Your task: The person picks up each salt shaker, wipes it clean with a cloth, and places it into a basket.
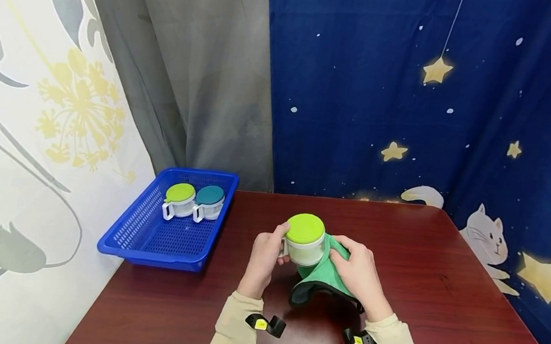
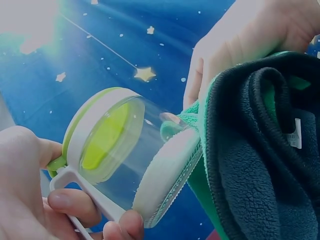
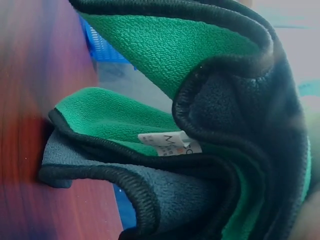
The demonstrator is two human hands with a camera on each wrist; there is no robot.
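My left hand [image 1: 264, 255] grips a clear seasoning jar [image 2: 150, 130] by its white handle [image 2: 95, 192], with the thumb up at the lime-green lid [image 1: 306, 228]. The jar is held above the table, and its see-through body looks empty in the left wrist view. My right hand [image 1: 358, 270] pinches a green cloth [image 1: 327, 274] with a dark grey back and black edging against the jar's right side. Folds of the cloth [image 3: 165, 65] hang below and fill the right wrist view, where a white label [image 3: 170, 144] shows. The right fingers are partly hidden behind it.
A blue plastic basket [image 1: 162, 262] stands at the left of the dark red table [image 1: 423, 297]. In it are two similar jars, one with a lime-green lid [image 1: 180, 192], one with a teal lid [image 1: 211, 194]. Curtains [image 1: 363, 92] hang behind the table.
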